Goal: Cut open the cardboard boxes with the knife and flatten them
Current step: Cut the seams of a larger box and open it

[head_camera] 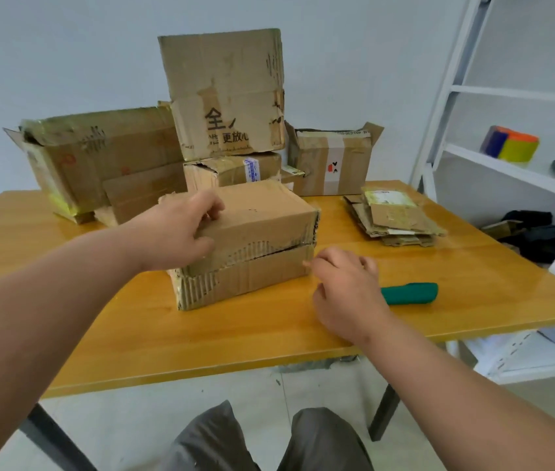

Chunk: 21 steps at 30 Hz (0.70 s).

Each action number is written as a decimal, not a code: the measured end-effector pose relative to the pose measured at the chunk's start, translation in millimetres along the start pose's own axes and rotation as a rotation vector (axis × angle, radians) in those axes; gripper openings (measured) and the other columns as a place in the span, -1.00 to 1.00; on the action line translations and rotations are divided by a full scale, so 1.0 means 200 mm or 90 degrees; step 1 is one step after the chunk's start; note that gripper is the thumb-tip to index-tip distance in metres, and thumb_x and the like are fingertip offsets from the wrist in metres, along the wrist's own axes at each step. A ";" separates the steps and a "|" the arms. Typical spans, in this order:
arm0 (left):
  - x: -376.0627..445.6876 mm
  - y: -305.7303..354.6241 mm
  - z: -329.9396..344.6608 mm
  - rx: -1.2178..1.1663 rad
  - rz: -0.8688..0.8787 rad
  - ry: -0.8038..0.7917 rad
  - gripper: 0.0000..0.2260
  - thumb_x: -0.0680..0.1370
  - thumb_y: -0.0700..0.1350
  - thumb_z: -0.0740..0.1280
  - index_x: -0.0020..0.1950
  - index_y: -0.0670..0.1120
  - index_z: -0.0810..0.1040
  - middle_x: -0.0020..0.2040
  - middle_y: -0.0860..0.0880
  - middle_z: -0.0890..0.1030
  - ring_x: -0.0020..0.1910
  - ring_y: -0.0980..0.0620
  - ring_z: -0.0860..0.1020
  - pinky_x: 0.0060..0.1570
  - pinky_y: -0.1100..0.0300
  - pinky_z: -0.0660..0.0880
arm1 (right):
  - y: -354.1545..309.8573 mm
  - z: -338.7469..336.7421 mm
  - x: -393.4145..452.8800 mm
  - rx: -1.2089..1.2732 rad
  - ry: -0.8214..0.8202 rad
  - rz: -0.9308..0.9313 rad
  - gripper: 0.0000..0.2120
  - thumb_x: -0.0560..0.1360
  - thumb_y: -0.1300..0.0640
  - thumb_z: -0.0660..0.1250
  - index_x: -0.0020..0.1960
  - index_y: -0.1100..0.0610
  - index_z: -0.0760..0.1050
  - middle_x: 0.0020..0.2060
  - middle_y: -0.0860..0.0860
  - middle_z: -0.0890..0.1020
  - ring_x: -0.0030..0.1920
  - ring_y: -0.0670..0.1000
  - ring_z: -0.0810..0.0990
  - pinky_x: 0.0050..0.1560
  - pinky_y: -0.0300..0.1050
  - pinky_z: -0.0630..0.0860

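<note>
A worn brown cardboard box [255,246] stands on the orange wooden table [201,334], its front face torn along a taped seam. My left hand [181,229] grips the box's top left corner, fingers over the top and thumb on the front. My right hand [347,287] hovers at the box's lower right corner with fingers loosely curled, holding nothing; a fingertip touches the corner. The green-handled knife [412,293] lies on the table just right of that hand. Its blade end is hidden behind the hand.
Several more boxes are stacked at the back of the table [106,154], a tall one [225,93] on top, another [333,161] to the right. Flattened cardboard [391,215] lies at back right. A white shelf rack [507,164] stands right of the table.
</note>
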<state>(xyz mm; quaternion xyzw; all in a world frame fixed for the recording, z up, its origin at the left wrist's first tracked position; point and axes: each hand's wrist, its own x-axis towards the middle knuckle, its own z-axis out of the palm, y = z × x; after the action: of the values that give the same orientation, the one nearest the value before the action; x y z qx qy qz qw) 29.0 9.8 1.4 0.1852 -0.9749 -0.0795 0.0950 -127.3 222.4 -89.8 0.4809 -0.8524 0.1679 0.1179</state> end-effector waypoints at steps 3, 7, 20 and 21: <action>0.00 -0.04 0.00 0.003 0.001 -0.031 -0.70 0.62 0.00 0.23 0.36 0.14 0.40 0.23 0.18 0.43 0.18 0.14 0.38 0.13 0.19 0.30 | -0.08 0.02 0.05 -0.008 0.025 -0.075 -0.47 0.51 0.25 0.22 0.46 -0.01 0.38 0.34 -0.09 0.42 0.36 0.01 0.35 0.36 0.06 0.19; 0.01 -0.04 -0.05 -0.054 -0.027 -0.076 -0.70 0.66 -0.02 0.16 0.38 0.15 0.44 0.31 0.19 0.43 0.20 0.18 0.35 0.14 0.22 0.25 | -0.13 0.03 0.12 -0.061 -0.011 -0.095 -0.42 0.52 0.18 0.23 0.52 -0.01 0.24 0.44 -0.10 0.33 0.42 0.02 0.27 0.41 0.05 0.16; 0.04 -0.06 -0.02 -0.107 -0.047 -0.068 -0.70 0.66 -0.06 0.15 0.36 0.15 0.46 0.33 0.12 0.44 0.21 0.12 0.37 0.14 0.17 0.30 | -0.15 0.11 0.08 -0.073 -0.046 -0.079 -0.74 0.55 0.02 0.26 0.24 -0.10 0.46 0.03 -0.06 0.33 0.11 0.02 0.33 0.29 0.11 0.22; 0.04 -0.05 -0.02 -0.104 -0.047 -0.069 -0.70 0.66 -0.06 0.15 0.37 0.15 0.45 0.33 0.12 0.44 0.21 0.12 0.37 0.14 0.17 0.30 | -0.14 0.10 0.07 -0.072 -0.050 -0.084 -0.74 0.56 0.01 0.26 0.24 -0.10 0.46 0.03 -0.07 0.34 0.11 0.02 0.33 0.29 0.11 0.22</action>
<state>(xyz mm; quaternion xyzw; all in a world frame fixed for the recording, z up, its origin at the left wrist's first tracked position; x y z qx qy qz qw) 25.4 -3.5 4.1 0.2083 -0.9614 -0.1718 0.0538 -110.4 189.4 -98.7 0.5346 -0.8312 0.0923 0.1219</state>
